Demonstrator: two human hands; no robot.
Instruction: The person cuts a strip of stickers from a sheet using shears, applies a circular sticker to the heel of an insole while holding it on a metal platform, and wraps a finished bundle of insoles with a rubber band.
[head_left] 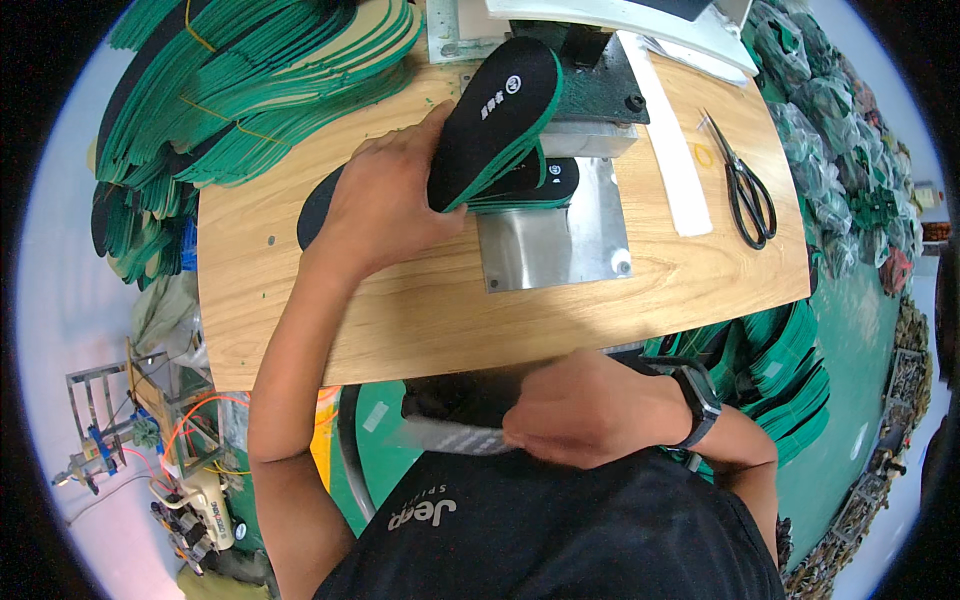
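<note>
My left hand (390, 205) is closed round a stack of black insoles (503, 118) with green edges and small white printed marks. The top insole stands tilted over others lying lower. Under them is the metal plate (555, 250) of a press-like machine (590, 85). Another black insole end (318, 207) shows left of my wrist. Close to my body, below the table's front edge, my right hand (590, 408) is curled and smeared by motion. At its fingertips is a blurred grey strip (455, 437) with pale marks; its kind cannot be made out.
Bundled green-edged insoles (260, 90) are piled at the table's far left. Black-handled scissors (748, 195), a yellow rubber band (704, 154) and a white strip (675, 150) lie at the right. More insoles (775, 370) sit below the table's right side. Bagged goods (825, 140) line the far right.
</note>
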